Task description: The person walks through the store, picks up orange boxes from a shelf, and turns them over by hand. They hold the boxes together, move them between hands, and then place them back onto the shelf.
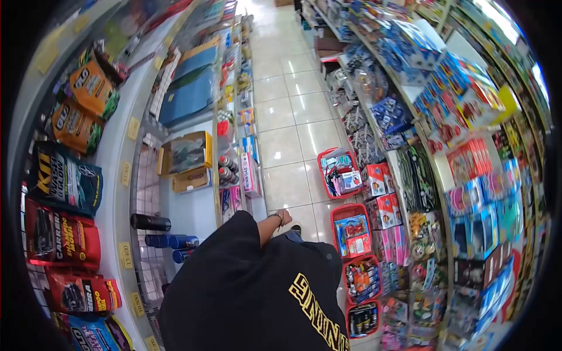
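My left hand [285, 216] hangs below the short black sleeve [237, 231] of my shirt, seen from above at the front of my body. A dark band [280, 217] circles its wrist. The hand is over the tiled floor, nearest to a pink-and-white WINN GAS box [252, 175] on the left lower shelf, and apart from it. Its fingers are mostly hidden, so I cannot tell what they hold. My right hand is out of view. Yellow lettering [316, 313] runs across my shirt, and a dark shoe [297, 228] shows just past the hand.
A tiled aisle [281, 111] runs ahead between stocked shelves. Red baskets [335, 227] of goods stand on the floor along the right side. On the left are car-wash pouches [64, 178], spray cans [172, 241] and an open cardboard box [187, 153]. Toy packs [468, 88] fill the right shelves.
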